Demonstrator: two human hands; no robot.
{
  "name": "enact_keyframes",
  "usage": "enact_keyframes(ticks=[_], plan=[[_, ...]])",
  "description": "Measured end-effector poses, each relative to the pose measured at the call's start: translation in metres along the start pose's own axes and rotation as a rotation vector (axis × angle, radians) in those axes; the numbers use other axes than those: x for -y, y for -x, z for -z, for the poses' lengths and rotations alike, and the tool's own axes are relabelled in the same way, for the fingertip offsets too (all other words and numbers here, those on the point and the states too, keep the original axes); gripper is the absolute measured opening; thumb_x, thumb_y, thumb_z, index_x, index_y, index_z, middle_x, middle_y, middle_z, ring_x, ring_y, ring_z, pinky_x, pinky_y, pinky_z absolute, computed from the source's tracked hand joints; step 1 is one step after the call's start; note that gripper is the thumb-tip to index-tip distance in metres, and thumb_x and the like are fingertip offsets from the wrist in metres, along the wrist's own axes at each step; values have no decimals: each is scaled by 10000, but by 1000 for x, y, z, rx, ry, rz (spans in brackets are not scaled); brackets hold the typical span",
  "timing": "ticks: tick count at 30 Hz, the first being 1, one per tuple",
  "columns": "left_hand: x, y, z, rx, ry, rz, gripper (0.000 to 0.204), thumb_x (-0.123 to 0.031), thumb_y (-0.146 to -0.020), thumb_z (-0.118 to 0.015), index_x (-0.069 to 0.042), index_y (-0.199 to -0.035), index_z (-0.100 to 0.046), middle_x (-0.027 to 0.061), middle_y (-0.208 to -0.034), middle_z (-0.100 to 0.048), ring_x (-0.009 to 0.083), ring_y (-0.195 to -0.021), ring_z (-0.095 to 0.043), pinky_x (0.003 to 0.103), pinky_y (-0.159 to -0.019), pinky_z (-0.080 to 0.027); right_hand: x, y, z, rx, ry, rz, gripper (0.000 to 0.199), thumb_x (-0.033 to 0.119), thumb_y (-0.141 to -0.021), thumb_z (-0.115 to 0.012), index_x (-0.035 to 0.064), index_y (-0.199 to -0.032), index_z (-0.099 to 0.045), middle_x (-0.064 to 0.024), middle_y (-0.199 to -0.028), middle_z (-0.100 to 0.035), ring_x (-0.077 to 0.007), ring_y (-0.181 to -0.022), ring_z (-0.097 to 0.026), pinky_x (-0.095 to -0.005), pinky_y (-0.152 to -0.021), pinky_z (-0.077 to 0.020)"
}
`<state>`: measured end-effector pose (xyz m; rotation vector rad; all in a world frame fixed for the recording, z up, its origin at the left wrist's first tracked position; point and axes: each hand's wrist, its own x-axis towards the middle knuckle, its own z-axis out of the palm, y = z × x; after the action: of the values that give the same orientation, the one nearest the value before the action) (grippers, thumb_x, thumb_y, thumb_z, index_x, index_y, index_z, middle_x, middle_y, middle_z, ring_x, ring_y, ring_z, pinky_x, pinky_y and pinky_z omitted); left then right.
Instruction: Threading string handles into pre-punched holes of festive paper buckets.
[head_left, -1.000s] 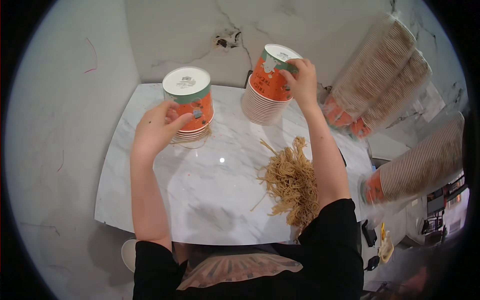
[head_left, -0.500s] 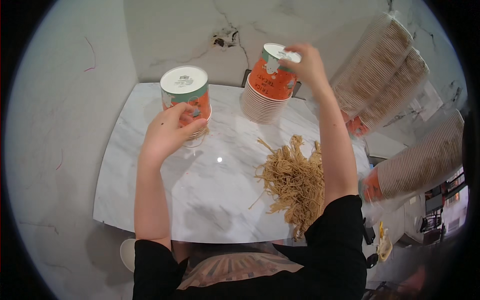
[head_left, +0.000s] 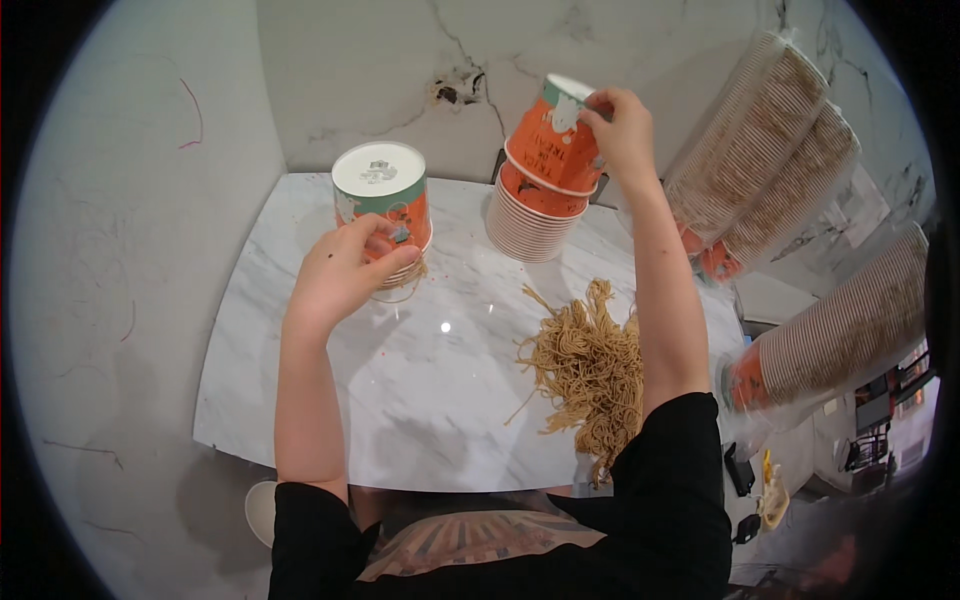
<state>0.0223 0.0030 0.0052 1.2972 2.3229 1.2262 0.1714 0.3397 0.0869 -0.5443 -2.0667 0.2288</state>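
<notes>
My right hand (head_left: 624,138) grips an upturned orange-and-green paper cup (head_left: 550,138) near its white base. The cup is tilted and partly lifted, its rim above the stack of upturned paper cups (head_left: 530,228). Farther left stands another upturned paper cup (head_left: 380,172) with stacked rims beneath it. My left hand (head_left: 345,268) is at this cup's near side, fingers bent and apart from the thumb; whether they touch it I cannot tell. A tan strand (head_left: 405,292) loops by its lower rim. The tangled pile of tan strings (head_left: 590,365) lies near my right forearm.
Long wrapped stacks of paper cups (head_left: 760,140) lean at the right, with another wrapped stack (head_left: 840,320) below them. The marble-patterned table (head_left: 270,370) has walls behind and to the left. A white bowl-like thing (head_left: 261,512) sits below its front left edge.
My right hand has closed on the top cup of the right stack and raised it, tilting it and exposing the cup beneath. My left hand stays beside the left cup.
</notes>
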Motion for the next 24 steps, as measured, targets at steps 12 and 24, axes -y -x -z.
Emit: enact_keyframes(ticks=[12, 24], plan=[[-27, -3, -13, -187, 893, -370, 713, -302, -973, -695, 69, -1487, -368, 155, -1426, -535, 234, -1183, -625, 363, -1016, -502, 84, 90, 76, -80, -775, 62, 169, -15, -908, -713, -32, -1066, -656, -46, -1020, -667, -122, -938, -656, -254, -850, -533], [-51, 9, -45, 47, 1090, -69, 591, 24, -887, -647, 73, -1437, -439, 132, -1267, -640, 151, -1070, -674, 307, -854, -603, 9, 223, 21, 528, -684, -654, 243, 216, -1048, -519, 27, -1190, -574, -59, -957, -669, -127, -797, -627, -268, -736, -529]])
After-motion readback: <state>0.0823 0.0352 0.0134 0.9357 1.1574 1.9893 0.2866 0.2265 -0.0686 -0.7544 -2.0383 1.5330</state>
